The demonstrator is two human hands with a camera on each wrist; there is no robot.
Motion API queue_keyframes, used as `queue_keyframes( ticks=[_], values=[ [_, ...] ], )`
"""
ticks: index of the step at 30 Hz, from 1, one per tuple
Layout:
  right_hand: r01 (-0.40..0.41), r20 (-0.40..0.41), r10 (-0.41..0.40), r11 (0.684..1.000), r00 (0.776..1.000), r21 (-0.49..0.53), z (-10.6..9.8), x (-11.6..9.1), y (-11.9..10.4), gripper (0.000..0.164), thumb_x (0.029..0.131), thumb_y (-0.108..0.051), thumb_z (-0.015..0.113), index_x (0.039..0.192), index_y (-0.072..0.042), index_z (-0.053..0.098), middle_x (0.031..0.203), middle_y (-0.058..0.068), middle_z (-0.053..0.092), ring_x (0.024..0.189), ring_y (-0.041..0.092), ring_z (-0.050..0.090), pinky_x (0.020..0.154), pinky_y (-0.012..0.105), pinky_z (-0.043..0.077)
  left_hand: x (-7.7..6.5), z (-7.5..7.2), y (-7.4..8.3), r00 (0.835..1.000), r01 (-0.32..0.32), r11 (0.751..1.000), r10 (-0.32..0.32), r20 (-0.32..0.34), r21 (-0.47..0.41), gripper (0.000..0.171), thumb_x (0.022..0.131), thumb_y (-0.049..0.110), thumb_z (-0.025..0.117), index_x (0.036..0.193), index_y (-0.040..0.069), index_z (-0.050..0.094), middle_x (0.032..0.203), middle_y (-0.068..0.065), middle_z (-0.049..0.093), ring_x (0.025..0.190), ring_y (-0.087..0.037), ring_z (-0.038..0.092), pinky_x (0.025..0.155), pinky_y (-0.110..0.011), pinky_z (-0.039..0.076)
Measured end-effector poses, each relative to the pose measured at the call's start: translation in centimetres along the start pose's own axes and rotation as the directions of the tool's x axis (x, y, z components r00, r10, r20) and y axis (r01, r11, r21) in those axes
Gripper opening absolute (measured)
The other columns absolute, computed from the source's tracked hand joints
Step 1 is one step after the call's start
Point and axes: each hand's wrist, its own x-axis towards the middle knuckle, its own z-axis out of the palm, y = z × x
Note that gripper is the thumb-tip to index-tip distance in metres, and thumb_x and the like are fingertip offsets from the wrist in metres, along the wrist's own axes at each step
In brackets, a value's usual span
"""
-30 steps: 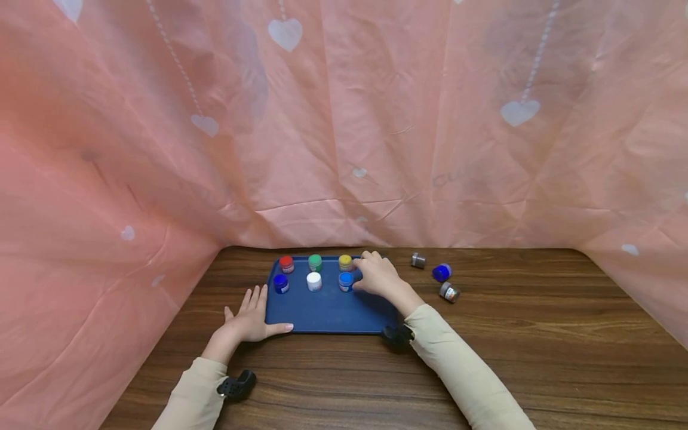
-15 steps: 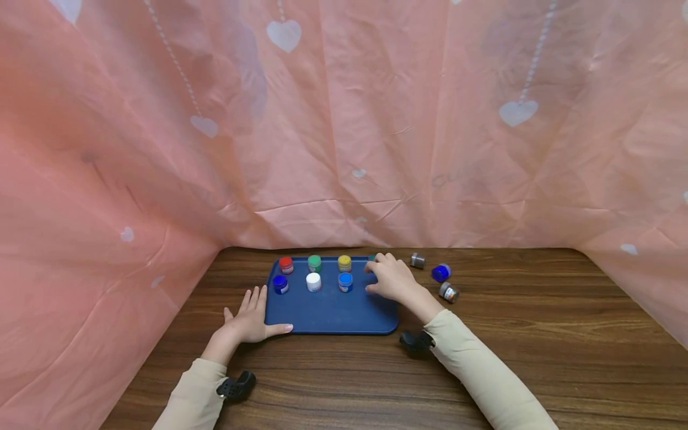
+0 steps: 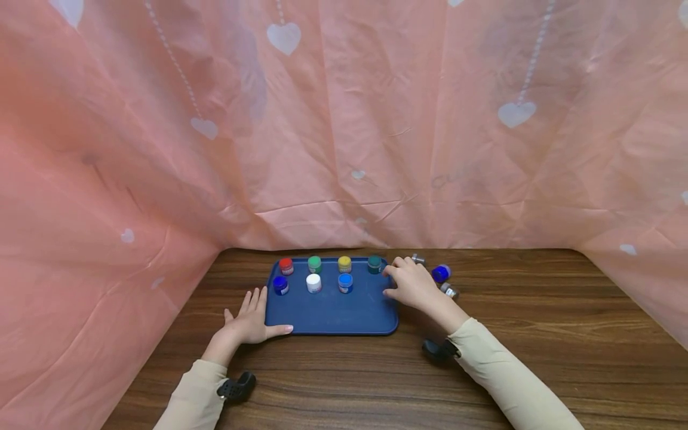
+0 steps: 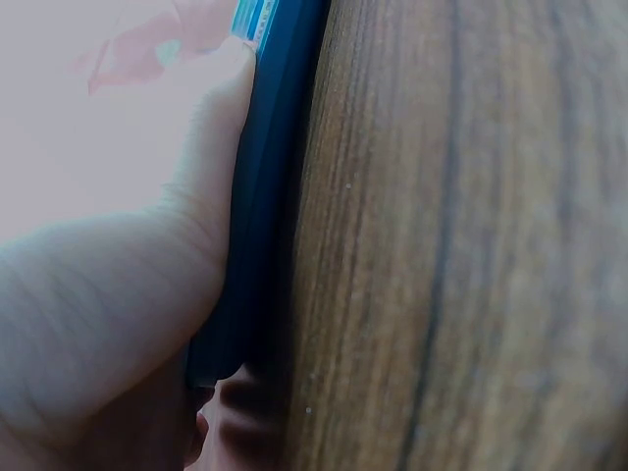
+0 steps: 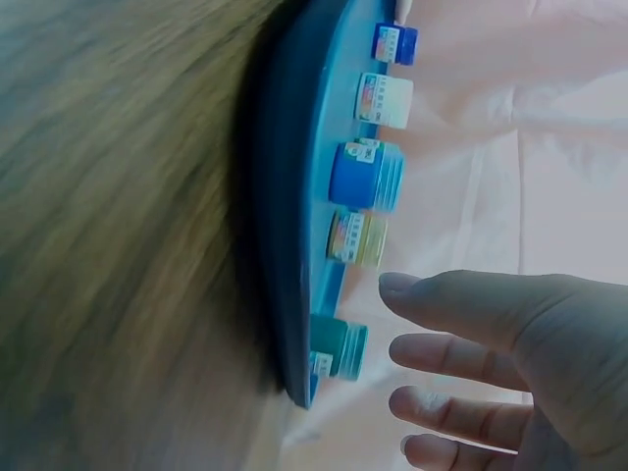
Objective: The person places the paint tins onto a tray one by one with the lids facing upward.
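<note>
My left hand (image 3: 248,323) rests at the left front corner of the blue tray (image 3: 333,313), fingers straight along the side and thumb over the front rim. Past the tray's right edge my right hand (image 3: 412,285) hovers with loosely bent fingers, holding nothing. In the tray's back row stand small paint jars: a red jar (image 3: 286,266), a green jar (image 3: 314,264), a yellow jar (image 3: 344,264) and a dark green jar (image 3: 374,265) nearest the right fingers. In front of them are a dark blue jar (image 3: 280,285), a white jar (image 3: 314,283) and a lighter blue jar (image 5: 361,179).
Right of the tray, on the wooden table (image 3: 537,334), lie a blue jar (image 3: 441,273), a grey-lidded jar (image 3: 449,291) and another grey jar (image 3: 418,259), the latter two partly behind the right hand. A pink curtain (image 3: 376,149) hangs behind and at both sides.
My right hand has drawn back to the right, off the tray toward the loose jars, leaving the dark green jar standing in view. My left hand has stayed put.
</note>
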Motion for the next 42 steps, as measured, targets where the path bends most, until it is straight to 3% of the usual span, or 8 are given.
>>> queue_keyframes(
  ticks=[7, 23, 31, 42],
  values=[
    [0.021, -0.074, -0.022, 1.0, 0.997, -0.016, -0.2, -1.4, 1.2, 0.032, 0.076, -0.031, 0.082, 0.099, -0.011, 0.071, 0.096, 0.008, 0.062, 0.093, 0.029, 0.059, 0.071, 0.045, 0.05, 0.2, 0.4, -0.3, 1.0, -0.006, 1.0, 0.007, -0.023, 0.003, 0.14, 0.063, 0.093, 0.051, 0.156, 0.002, 0.001, 0.162, -0.027, 0.003, 0.151, -0.044, -0.003, 0.102, -0.082, -0.007],
    [-0.05, -0.077, 0.046, 0.997, 0.996, -0.051, -1.4, -4.4, 4.0, 0.035, 0.076, -0.03, 0.081, 0.103, -0.01, 0.07, 0.097, 0.008, 0.062, 0.091, 0.029, 0.056, 0.072, 0.046, 0.047, -0.2, -0.1, 0.2, 1.0, -0.006, 1.0, 0.006, -0.007, -0.001, 0.137, 0.065, 0.09, 0.054, 0.156, 0.001, 0.001, 0.162, -0.027, 0.003, 0.15, -0.044, -0.003, 0.102, -0.081, -0.007],
    [-0.088, -0.061, 0.085, 0.995, 0.994, -0.048, -1.7, -4.7, 5.5, 0.033, 0.078, -0.03, 0.08, 0.103, -0.01, 0.07, 0.097, 0.008, 0.061, 0.092, 0.031, 0.055, 0.071, 0.048, 0.047, 0.0, 0.3, -0.1, 1.0, -0.006, 1.0, 0.006, -0.012, 0.012, 0.138, 0.064, 0.092, 0.051, 0.156, 0.002, 0.0, 0.162, -0.027, 0.002, 0.15, -0.044, -0.003, 0.102, -0.082, -0.007],
    [-0.147, -0.033, 0.146, 0.988, 0.989, -0.042, -2.0, -4.7, 7.3, 0.031, 0.081, -0.033, 0.078, 0.099, -0.009, 0.07, 0.099, 0.01, 0.063, 0.095, 0.034, 0.057, 0.072, 0.051, 0.049, -0.9, -0.8, 0.7, 1.0, -0.004, 1.0, 0.004, 0.027, 0.004, 0.136, 0.067, 0.091, 0.051, 0.156, 0.002, -0.001, 0.161, -0.028, 0.001, 0.15, -0.044, -0.004, 0.103, -0.081, -0.007]
  ],
)
